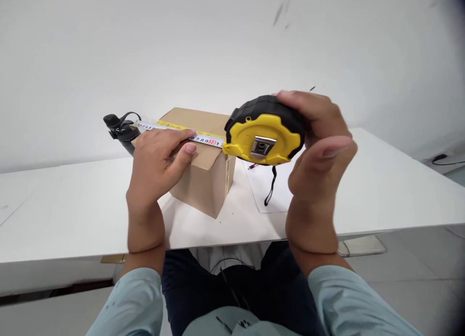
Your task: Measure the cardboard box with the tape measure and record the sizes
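My right hand [321, 147] is closed around a yellow and black tape measure [271, 127], with its belt clip facing me. From the case, the white and yellow blade [209, 140] runs out to the left across the top of a brown cardboard box [196, 181]. My left hand [162, 156] is closed over the blade, thumb and forefinger close together on it and pressing it down at the box top. The blade's far end sticks out past the left of that hand. A black wrist strap [271, 188] hangs below the case.
Behind the box's left side is a black bottle [121, 130] with a loop on its cap. A white sheet of paper [269, 200] with a pen [253, 166] lies right of the box on the white table [366, 190]. A white wall [218, 50] rises behind.
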Available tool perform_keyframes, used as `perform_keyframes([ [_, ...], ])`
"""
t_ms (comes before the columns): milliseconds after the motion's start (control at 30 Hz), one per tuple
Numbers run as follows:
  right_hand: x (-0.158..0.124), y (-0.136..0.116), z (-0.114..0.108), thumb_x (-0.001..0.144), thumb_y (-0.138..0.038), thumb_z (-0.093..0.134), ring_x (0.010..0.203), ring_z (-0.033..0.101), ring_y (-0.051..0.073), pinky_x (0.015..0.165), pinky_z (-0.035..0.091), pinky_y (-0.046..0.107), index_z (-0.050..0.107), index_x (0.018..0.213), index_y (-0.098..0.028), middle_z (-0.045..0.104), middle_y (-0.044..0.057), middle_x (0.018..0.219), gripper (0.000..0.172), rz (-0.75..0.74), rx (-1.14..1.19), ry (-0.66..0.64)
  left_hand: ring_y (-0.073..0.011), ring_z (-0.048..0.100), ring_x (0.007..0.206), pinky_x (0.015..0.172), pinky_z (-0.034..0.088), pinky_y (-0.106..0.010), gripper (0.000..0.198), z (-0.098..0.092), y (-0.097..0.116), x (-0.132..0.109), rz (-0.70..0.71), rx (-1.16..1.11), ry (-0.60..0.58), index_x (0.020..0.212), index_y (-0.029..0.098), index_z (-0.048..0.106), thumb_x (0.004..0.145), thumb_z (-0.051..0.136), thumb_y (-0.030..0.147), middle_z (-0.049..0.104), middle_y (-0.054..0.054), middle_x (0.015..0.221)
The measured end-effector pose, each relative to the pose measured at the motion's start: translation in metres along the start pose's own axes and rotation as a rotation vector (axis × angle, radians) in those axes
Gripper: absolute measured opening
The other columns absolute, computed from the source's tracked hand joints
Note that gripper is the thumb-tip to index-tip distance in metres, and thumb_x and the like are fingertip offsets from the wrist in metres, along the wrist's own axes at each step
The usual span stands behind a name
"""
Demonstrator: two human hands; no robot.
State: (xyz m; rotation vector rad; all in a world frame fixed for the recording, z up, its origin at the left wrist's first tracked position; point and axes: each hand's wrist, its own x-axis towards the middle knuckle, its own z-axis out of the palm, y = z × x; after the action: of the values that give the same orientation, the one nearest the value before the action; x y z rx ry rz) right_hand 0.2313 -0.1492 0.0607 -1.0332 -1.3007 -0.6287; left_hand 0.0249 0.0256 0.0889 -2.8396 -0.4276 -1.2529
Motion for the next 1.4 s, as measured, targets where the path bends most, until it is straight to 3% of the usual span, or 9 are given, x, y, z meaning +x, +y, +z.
perform_keyframes([
  [100,-0.001,-0.003,-0.008,0.114,-0.070,0.021,0.146,0.062,0.026,0.119,0.056,0.044,0.067,0.148,-0.037,0.069,0.000,0.147,0.067,0.055,-0.030,-0.079,-0.0317,0.079,0.108,0.100,0.054,-0.051,0.058,0.001,0.000,0.000,-0.016,0.007,0.000,0.123,0.028,0.083,0.112,0.039,0.064,0.087,-0.006,0.117],
  [167,-0.009,0.009,-0.011,0.112,-0.073,0.014,0.143,0.065,0.027,0.105,0.063,0.042,0.060,0.154,-0.041,0.067,0.001,0.151,0.070,0.091,-0.036,-0.054,-0.0325,0.078,0.108,0.100,0.052,-0.051,0.058,0.002,-0.001,0.000,-0.029,0.014,0.000,0.122,0.029,0.083,0.111,0.039,0.064,0.087,-0.006,0.116],
  [300,-0.048,0.079,-0.015,0.109,-0.064,-0.004,0.100,0.075,0.023,0.076,0.062,0.041,0.031,0.167,-0.035,0.066,0.012,0.134,0.074,0.116,-0.181,0.314,-0.0322,0.078,0.106,0.099,0.051,-0.051,0.058,0.004,-0.003,-0.001,-0.030,0.011,0.008,0.122,0.030,0.083,0.111,0.038,0.064,0.087,-0.006,0.112],
  [367,-0.075,0.122,-0.018,0.109,-0.060,0.001,0.109,0.071,0.026,0.092,0.063,0.047,0.021,0.171,-0.023,0.063,0.021,0.138,0.075,0.314,-0.483,0.025,-0.0321,0.077,0.106,0.099,0.051,-0.051,0.056,0.005,-0.004,-0.001,-0.027,0.006,0.014,0.121,0.030,0.083,0.111,0.039,0.063,0.087,-0.006,0.112],
  [467,-0.112,0.170,-0.024,0.106,-0.046,0.035,0.138,0.060,0.037,0.114,0.055,0.056,0.053,0.156,-0.014,0.063,0.027,0.147,0.062,0.464,-0.596,-0.351,-0.0330,0.077,0.107,0.101,0.051,-0.052,0.054,0.006,-0.003,-0.001,-0.030,0.005,0.022,0.121,0.030,0.083,0.110,0.040,0.061,0.086,-0.006,0.113],
  [567,-0.138,0.193,-0.027,0.096,-0.027,0.046,0.144,0.056,0.041,0.114,0.054,0.058,0.067,0.142,-0.016,0.065,0.025,0.149,0.052,0.594,-0.684,-0.636,-0.0334,0.077,0.106,0.098,0.051,-0.052,0.053,0.005,-0.003,-0.001,-0.029,0.001,0.017,0.120,0.028,0.083,0.110,0.041,0.059,0.086,-0.007,0.113],
  [733,-0.156,0.208,-0.027,0.098,-0.026,0.047,0.129,0.063,0.036,0.111,0.055,0.054,0.075,0.134,-0.021,0.071,0.019,0.137,0.045,0.703,-0.756,-0.777,-0.0332,0.077,0.104,0.098,0.052,-0.052,0.055,0.004,-0.002,0.000,-0.033,0.012,0.006,0.122,0.028,0.083,0.110,0.039,0.059,0.086,-0.008,0.110],
  [1200,-0.168,0.205,-0.028,0.100,-0.033,0.046,0.140,0.051,0.041,0.118,0.045,0.060,0.080,0.125,-0.017,0.066,0.025,0.141,0.044,0.727,-0.726,-0.720,-0.0354,0.076,0.113,0.102,0.051,-0.054,0.057,0.009,0.004,-0.002,-0.063,0.058,0.024,0.125,0.029,0.081,0.111,0.035,0.060,0.085,-0.008,0.114],
  [1400,-0.163,0.206,-0.033,0.097,-0.034,0.049,0.116,0.065,0.032,0.131,0.027,0.065,0.068,0.096,-0.022,0.075,0.012,0.106,0.022,0.788,-0.566,-0.676,-0.0335,0.076,0.115,0.104,0.053,-0.052,0.059,0.008,0.006,-0.003,-0.058,0.078,0.051,0.124,0.028,0.081,0.112,0.034,0.063,0.085,-0.006,0.118],
])
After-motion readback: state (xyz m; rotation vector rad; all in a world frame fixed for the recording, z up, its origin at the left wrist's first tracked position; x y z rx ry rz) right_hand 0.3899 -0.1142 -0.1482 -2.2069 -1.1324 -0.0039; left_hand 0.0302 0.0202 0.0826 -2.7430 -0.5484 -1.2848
